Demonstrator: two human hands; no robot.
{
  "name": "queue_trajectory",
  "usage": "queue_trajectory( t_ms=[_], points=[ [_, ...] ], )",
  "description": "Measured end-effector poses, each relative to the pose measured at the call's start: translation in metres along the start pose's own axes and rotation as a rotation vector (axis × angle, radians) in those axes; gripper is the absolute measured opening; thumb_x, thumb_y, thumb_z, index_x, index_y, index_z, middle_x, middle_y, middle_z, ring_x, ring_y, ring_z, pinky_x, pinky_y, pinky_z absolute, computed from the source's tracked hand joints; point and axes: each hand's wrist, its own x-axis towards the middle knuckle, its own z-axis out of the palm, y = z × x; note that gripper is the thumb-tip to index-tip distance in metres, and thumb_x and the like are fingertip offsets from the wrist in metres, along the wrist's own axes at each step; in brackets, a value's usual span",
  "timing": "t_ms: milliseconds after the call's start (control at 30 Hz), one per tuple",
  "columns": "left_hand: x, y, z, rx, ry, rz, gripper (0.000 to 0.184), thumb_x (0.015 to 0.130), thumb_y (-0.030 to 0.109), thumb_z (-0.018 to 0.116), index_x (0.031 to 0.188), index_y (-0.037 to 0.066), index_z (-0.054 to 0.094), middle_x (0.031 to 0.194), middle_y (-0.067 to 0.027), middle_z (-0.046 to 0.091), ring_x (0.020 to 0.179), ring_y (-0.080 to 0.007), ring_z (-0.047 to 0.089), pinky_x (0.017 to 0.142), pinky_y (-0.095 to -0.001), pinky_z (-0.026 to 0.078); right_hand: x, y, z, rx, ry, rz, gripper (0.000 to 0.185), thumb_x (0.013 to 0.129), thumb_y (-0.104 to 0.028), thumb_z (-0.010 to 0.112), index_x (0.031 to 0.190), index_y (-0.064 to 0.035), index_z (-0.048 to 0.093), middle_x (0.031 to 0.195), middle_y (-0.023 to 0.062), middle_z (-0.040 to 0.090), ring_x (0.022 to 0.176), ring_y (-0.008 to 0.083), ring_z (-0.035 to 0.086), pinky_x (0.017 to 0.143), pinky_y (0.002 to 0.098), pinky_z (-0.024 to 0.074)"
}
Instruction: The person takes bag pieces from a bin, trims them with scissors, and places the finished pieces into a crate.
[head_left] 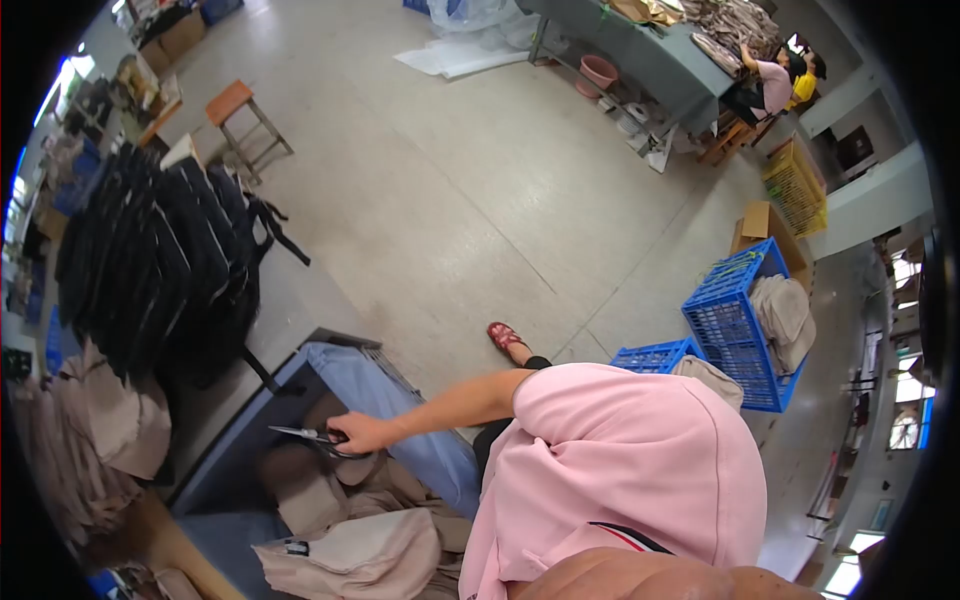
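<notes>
I see the right hand (366,433) clamped on scissors (302,434) at lower left of the frame, blades pointing left, beige fabric pieces (375,550) heaped below beside blue cloth (435,440); left hand out of view, can't tell its state.

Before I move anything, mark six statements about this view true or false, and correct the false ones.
1. The right hand holds scissors. True.
2. The wearer's left hand also shows. False: of the wearer's two hands, only the right is in view.
3. Beige fabric lies beside blue cloth. True.
4. The scissors' blades point toward the red shoe. False: they point away from it, toward the picture's left.
5. The stool has a blue seat. False: the stool's seat is orange-brown.
6. A blue crate at the picture's right holds beige pieces. True.
</notes>
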Motion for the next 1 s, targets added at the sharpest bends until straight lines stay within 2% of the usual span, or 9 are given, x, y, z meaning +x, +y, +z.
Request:
queue_trajectory(
  t_ms=[167, 300, 500, 567, 667, 767, 800, 933, 1000],
  points=[
    [0.020, 0.011, 0.099, -0.045, -0.321, 0.120, 0.022, 0.086, 0.015, 0.056, 0.089, -0.005, 0.066, 0.082, -0.0085, 0.063, 0.072, -0.0159, 0.059, 0.066, -0.0310, 0.048, -0.040, -0.069, -0.084, 0.123, -0.124, 0.061, 0.041, 0.075, -0.036, 0.075, 0.085, -0.0015, 0.054, 0.075, 0.0151, 0.060, 0.069, 0.0285, 0.057, 0.062, 0.0382, 0.0437],
    [0.049, 0.009, 0.228, -0.137, -0.602, 0.116, 0.018, 0.083, 0.012, 0.054, 0.089, 0.000, 0.066, 0.084, -0.0057, 0.064, 0.068, -0.0115, 0.058, 0.066, -0.0290, 0.051, -0.060, -0.073, -0.136, 0.044, -0.057, -0.092, 0.038, 0.080, -0.032, 0.068, 0.100, -0.0020, 0.055, 0.079, 0.0156, 0.060, 0.070, 0.0303, 0.057, 0.063, 0.0385, 0.0444],
    [0.065, 0.008, 0.375, -0.182, -0.554, 0.227, 0.022, 0.088, 0.007, 0.048, 0.092, -0.005, 0.065, 0.092, -0.0102, 0.067, 0.077, -0.0182, 0.065, 0.061, -0.0313, 0.054, -0.078, -0.059, -0.181, -0.309, -0.007, -0.032, 0.038, 0.081, -0.035, 0.065, 0.101, -0.0065, 0.051, 0.084, 0.0148, 0.063, 0.081, 0.0338, 0.062, 0.065, 0.0424, 0.0472],
    [0.070, 0.011, 0.383, -0.054, -0.547, 0.246, 0.024, 0.089, 0.005, 0.045, 0.092, -0.005, 0.066, 0.092, -0.0118, 0.067, 0.079, -0.0201, 0.066, 0.061, -0.0316, 0.055, -0.076, -0.051, -0.190, -0.358, 0.100, 0.015, 0.037, 0.080, -0.035, 0.066, 0.098, -0.0067, 0.050, 0.084, 0.0148, 0.063, 0.081, 0.0341, 0.062, 0.065, 0.0427, 0.0472],
    [0.064, 0.022, 0.389, 0.103, -0.580, 0.198, 0.023, 0.088, 0.001, 0.043, 0.090, -0.006, 0.065, 0.090, -0.0136, 0.067, 0.080, -0.0195, 0.066, 0.062, -0.0302, 0.054, -0.072, -0.049, -0.200, -0.291, -0.003, 0.046, 0.031, 0.076, -0.024, 0.066, 0.096, -0.0055, 0.051, 0.082, 0.0157, 0.061, 0.080, 0.0363, 0.061, 0.066, 0.0440, 0.0468],
    [0.068, 0.015, 0.387, 0.042, -0.512, 0.516, 0.018, 0.086, -0.003, 0.047, 0.089, -0.007, 0.064, 0.088, -0.0123, 0.066, 0.078, -0.0179, 0.064, 0.063, -0.0299, 0.053, -0.069, -0.040, -0.201, -0.300, -0.076, -0.026, 0.027, 0.075, -0.019, 0.064, 0.094, -0.0047, 0.051, 0.080, 0.0166, 0.060, 0.078, 0.0362, 0.060, 0.066, 0.0449, 0.0450],
    [0.082, 0.023, 0.377, 0.094, -0.544, 0.334, 0.013, 0.084, -0.004, 0.054, 0.094, -0.006, 0.063, 0.089, -0.0091, 0.063, 0.084, -0.0172, 0.062, 0.070, -0.0290, 0.051, -0.068, -0.036, -0.200, -0.285, -0.082, -0.017, 0.027, 0.075, -0.019, 0.064, 0.093, -0.0048, 0.051, 0.079, 0.0162, 0.060, 0.077, 0.0359, 0.060, 0.066, 0.0446, 0.0447],
    [0.105, 0.055, 0.373, 0.154, -0.517, 1.044, 0.021, 0.082, -0.004, 0.062, 0.102, 0.001, 0.063, 0.101, -0.0066, 0.058, 0.101, -0.0195, 0.059, 0.081, -0.0285, 0.051, -0.063, -0.022, -0.197, -0.217, -0.075, 0.045, 0.029, 0.070, -0.019, 0.067, 0.091, -0.0052, 0.053, 0.080, 0.0149, 0.062, 0.078, 0.0357, 0.061, 0.067, 0.0440, 0.0452],
    [0.133, 0.061, 0.374, 0.233, -0.733, 1.026, 0.022, 0.082, 0.000, 0.064, 0.104, 0.003, 0.064, 0.107, -0.0090, 0.057, 0.106, -0.0228, 0.058, 0.086, -0.0317, 0.050, -0.064, -0.025, -0.201, -0.198, -0.100, 0.027, 0.029, 0.070, -0.019, 0.067, 0.091, -0.0056, 0.053, 0.080, 0.0143, 0.062, 0.078, 0.0348, 0.060, 0.068, 0.0431, 0.0452]
  ],
)
